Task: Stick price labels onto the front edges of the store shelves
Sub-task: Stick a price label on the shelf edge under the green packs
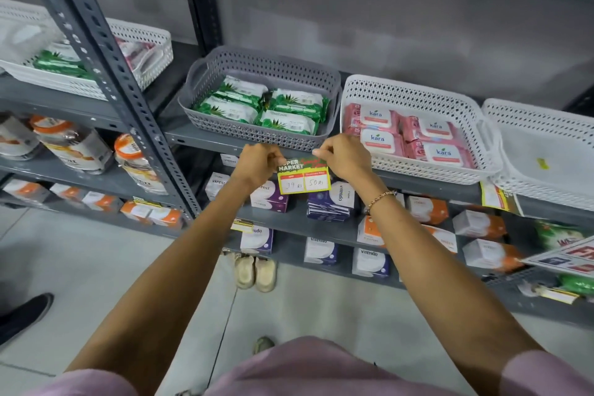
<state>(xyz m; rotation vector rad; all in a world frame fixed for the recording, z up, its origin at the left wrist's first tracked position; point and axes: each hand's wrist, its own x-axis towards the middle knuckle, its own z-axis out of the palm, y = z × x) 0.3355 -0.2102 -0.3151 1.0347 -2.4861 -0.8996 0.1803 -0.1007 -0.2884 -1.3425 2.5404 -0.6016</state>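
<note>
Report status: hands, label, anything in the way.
Left hand and right hand pinch top corners of the yellow-bordered paper price label. Label held at the grey metal shelf edge, below the grey plastic basket. Nothing in the way.

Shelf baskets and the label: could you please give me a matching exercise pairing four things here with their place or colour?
Things:
1. grey basket
2. kara packs
3. price label
4. bracelet

Descriptions:
A. pink, in a white basket
B. on the right wrist
C. holds green wipe packs
D. held by both hands at the shelf edge

Pairs: 1-C, 2-A, 3-D, 4-B
</note>
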